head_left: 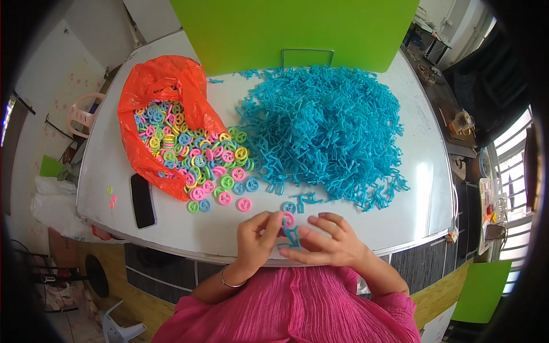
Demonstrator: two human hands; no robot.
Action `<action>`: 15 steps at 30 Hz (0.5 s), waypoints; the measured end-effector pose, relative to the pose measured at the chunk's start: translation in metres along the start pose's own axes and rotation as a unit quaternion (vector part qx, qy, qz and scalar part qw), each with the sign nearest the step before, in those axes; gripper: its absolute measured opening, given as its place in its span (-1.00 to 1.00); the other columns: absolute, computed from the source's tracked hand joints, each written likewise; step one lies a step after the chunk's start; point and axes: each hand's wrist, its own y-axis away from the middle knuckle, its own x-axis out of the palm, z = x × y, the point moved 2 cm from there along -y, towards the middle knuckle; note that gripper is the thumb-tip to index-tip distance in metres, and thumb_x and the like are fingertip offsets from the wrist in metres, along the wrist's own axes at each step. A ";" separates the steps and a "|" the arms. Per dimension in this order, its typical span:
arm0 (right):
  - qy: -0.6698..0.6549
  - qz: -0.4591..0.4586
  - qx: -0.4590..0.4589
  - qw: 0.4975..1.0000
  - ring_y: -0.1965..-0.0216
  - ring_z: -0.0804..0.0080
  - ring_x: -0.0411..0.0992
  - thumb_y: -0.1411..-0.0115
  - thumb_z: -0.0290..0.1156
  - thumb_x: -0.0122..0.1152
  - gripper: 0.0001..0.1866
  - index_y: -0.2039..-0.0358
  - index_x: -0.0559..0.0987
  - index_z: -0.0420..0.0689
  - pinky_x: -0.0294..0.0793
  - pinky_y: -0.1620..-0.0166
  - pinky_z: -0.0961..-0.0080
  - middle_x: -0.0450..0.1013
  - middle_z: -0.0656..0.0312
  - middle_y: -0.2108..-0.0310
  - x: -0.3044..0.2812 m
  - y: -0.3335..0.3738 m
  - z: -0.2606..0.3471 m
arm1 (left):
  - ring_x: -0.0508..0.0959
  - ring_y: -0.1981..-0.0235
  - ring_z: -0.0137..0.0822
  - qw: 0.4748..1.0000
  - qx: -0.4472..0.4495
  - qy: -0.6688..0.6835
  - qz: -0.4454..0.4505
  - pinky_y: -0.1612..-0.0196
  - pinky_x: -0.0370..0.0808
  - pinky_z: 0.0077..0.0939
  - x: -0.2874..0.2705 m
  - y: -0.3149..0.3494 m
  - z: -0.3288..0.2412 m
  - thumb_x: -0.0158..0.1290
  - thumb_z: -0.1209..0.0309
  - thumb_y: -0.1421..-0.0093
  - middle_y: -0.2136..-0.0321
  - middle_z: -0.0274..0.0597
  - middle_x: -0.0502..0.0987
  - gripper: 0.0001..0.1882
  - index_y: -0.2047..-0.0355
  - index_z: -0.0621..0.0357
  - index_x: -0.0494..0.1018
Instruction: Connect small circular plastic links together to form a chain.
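Note:
My left hand [255, 240] pinches a pink spoked plastic wheel [289, 219] between thumb and fingertips. Just below the wheel, and seemingly touching it, is a small teal forked plastic piece [291, 235]. My right hand [334, 243] has its thumb and index finger around that teal piece, the other fingers loosely bent. How the wheel and piece meet is partly hidden by the fingers. Beyond my hands on the white table lie a blue wheel [289, 207] and a few loose teal pieces [307, 199].
An orange-red plastic bag [197, 103] spills many coloured wheels [194, 146] at the left. A large heap of teal pieces [326, 126] covers the middle and right. A green panel [297, 34] stands behind. The phone [143, 201] lies near the table's left edge.

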 end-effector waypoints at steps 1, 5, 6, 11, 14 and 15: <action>-0.022 -0.001 -0.025 0.999 -0.01 0.30 0.39 0.06 -0.46 0.37 -0.60 0.14 0.59 0.09 0.41 0.01 0.44 0.43 0.23 -0.01 0.000 0.001 0.001 | 0.47 0.57 -0.59 0.999 0.001 -0.037 0.033 0.52 0.38 -0.61 0.000 0.000 0.002 -0.05 0.41 -0.33 0.62 -0.27 0.51 -0.74 0.44 0.32 0.51; -0.207 0.004 0.073 0.976 -0.03 0.36 0.41 -0.08 -0.45 0.26 -0.82 0.25 0.62 -0.04 0.38 -0.05 0.45 0.51 0.23 0.05 -0.006 -0.009 0.000 | 0.49 0.60 -0.43 0.992 0.010 -0.092 0.090 0.48 0.41 -0.51 -0.011 0.002 0.001 -0.01 0.39 -0.31 0.65 -0.24 0.47 -0.79 0.37 0.28 0.52; -0.313 0.014 0.167 0.935 -0.01 0.37 0.43 -0.14 -0.45 0.24 -0.85 0.25 0.61 -0.09 0.38 -0.04 0.47 0.52 0.19 0.08 -0.005 -0.009 -0.003 | 0.51 0.53 -0.32 0.976 0.063 -0.209 0.003 0.42 0.43 -0.45 -0.022 -0.001 -0.001 0.03 0.38 -0.27 0.58 -0.20 0.48 -0.82 0.32 0.25 0.53; -0.609 0.001 0.461 0.645 0.17 0.41 0.48 -0.28 -0.48 0.11 -0.87 0.19 0.51 -0.23 0.45 0.09 0.48 0.50 0.14 0.21 0.018 0.013 -0.004 | 0.45 0.16 -0.07 0.860 0.100 -0.495 -0.073 0.12 0.40 -0.26 -0.054 -0.016 -0.010 0.18 0.41 -0.09 0.24 -0.08 0.44 -0.75 0.20 0.15 0.53; -0.652 -0.005 0.492 0.577 0.22 0.46 0.48 -0.29 -0.47 0.09 -0.86 0.19 0.45 -0.25 0.46 0.14 0.51 0.48 0.18 0.27 0.023 0.008 -0.002 | 0.48 0.27 -0.10 0.845 0.154 -0.508 -0.072 0.23 0.44 -0.30 -0.057 -0.009 -0.007 0.20 0.41 -0.08 0.31 -0.09 0.47 -0.77 0.24 0.17 0.51; -0.657 -0.014 0.498 0.565 0.23 0.46 0.48 -0.29 -0.47 0.10 -0.86 0.19 0.44 -0.24 0.46 0.16 0.52 0.47 0.21 0.30 0.023 0.007 -0.002 | 0.48 0.27 -0.10 0.845 0.154 -0.507 -0.072 0.23 0.44 -0.30 -0.056 -0.010 -0.005 0.20 0.41 -0.08 0.31 -0.09 0.47 -0.77 0.24 0.17 0.51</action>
